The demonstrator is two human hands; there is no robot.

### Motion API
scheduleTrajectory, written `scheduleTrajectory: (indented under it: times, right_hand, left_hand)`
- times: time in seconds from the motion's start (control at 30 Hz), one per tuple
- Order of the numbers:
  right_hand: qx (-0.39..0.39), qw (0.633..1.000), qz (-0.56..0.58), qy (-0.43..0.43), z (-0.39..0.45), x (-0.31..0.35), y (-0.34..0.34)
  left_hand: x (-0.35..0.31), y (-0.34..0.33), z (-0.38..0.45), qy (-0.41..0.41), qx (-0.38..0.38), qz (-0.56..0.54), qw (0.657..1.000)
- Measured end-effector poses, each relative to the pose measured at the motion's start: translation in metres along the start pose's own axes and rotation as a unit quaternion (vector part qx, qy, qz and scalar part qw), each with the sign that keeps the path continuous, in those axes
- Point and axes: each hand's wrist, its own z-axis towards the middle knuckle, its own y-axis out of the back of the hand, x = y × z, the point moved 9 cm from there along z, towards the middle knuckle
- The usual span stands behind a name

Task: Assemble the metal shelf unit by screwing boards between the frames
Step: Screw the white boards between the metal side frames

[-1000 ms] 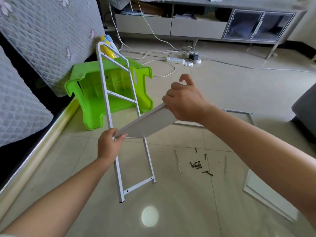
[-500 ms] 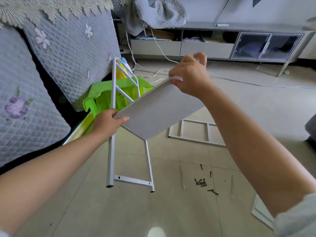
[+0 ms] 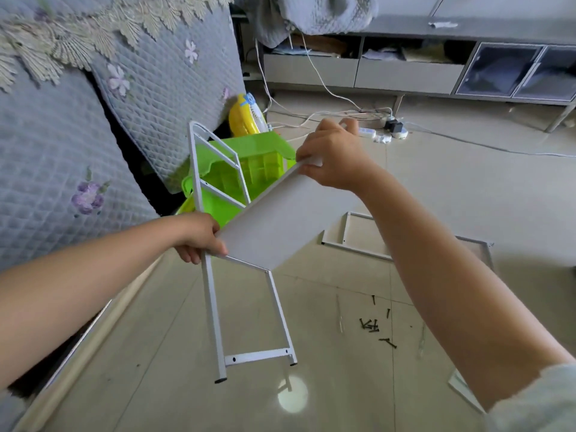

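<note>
While the white metal frame (image 3: 215,275) stands upright on the tiled floor (image 3: 467,188), the grey board (image 3: 280,226) has swung up from nearly edge-on a second ago to a raised, tilted slab with its near corner against the frame's middle rung. The left hand (image 3: 199,236) grips the frame's upright and that board corner together; the right hand (image 3: 335,157) pinches the board's far end, high and right of the frame. That suggests the board is being lined up with the rung, not yet fastened. Loose dark screws (image 3: 372,325) lie on the floor right of the frame's foot, a second frame (image 3: 352,241) flat beyond them. A green plastic stool (image 3: 249,163) sits behind the frame, quilted cushions (image 3: 78,135) to its left.
</note>
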Motion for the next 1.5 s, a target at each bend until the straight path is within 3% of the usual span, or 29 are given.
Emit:
scheduleTrajectory:
  times: [0.2, 0.43, 0.57, 0.67, 0.8, 0.9, 0.97, 1.03, 1.17, 1.33, 1.43, 1.5]
  right_hand:
    - [0.024, 1.0, 0.015, -0.008, 0.027, 0.005, 0.038]
    - [0.115, 0.99, -0.072, -0.03, 0.024, 0.002, -0.013]
    - [0.108, 0.991, -0.084, -0.003, 0.02, 0.007, -0.05]
    - [0.046, 0.992, -0.106, 0.046, 0.022, 0.024, -0.069]
    - [0.05, 0.979, -0.175, 0.087, 0.012, 0.037, -0.111]
    - [0.075, 0.975, -0.178, 0.114, -0.01, 0.043, -0.156]
    - [0.093, 0.976, -0.16, 0.111, -0.023, 0.048, -0.178]
    - [0.089, 0.981, -0.138, 0.103, -0.037, 0.051, -0.198]
    - [0.075, 0.983, -0.13, 0.102, -0.057, 0.059, -0.231]
    - [-0.017, 0.993, -0.057, 0.099, -0.042, 0.072, -0.229]
    - [0.022, 0.995, 0.05, 0.085, -0.054, 0.056, -0.228]
    - [0.048, 0.995, 0.085, 0.008, -0.067, 0.03, -0.224]
  left_hand:
    - [-0.008, 0.014, -0.023, 0.014, 0.059, 0.017, 0.998]
    - [-0.016, -0.007, 0.014, -0.032, -0.06, 0.055, 0.996]
    - [-0.002, -0.027, 0.053, -0.013, -0.102, 0.002, 0.995]
    - [0.005, -0.035, 0.089, 0.0, -0.14, -0.015, 0.99]
    - [0.015, -0.054, 0.136, 0.0, -0.148, -0.163, 0.975]
    - [0.023, -0.095, 0.165, 0.004, -0.028, -0.378, 0.926]
    - [0.034, -0.12, 0.177, 0.012, 0.031, -0.424, 0.905]
    - [0.048, -0.135, 0.184, 0.027, 0.033, -0.354, 0.934]
    - [0.067, -0.146, 0.199, 0.03, -0.048, -0.22, 0.974]
    - [0.075, -0.151, 0.205, 0.034, -0.089, -0.196, 0.976]
    - [0.079, -0.158, 0.21, 0.031, -0.104, -0.203, 0.973]
    - [0.08, -0.163, 0.213, 0.033, -0.119, -0.21, 0.97]
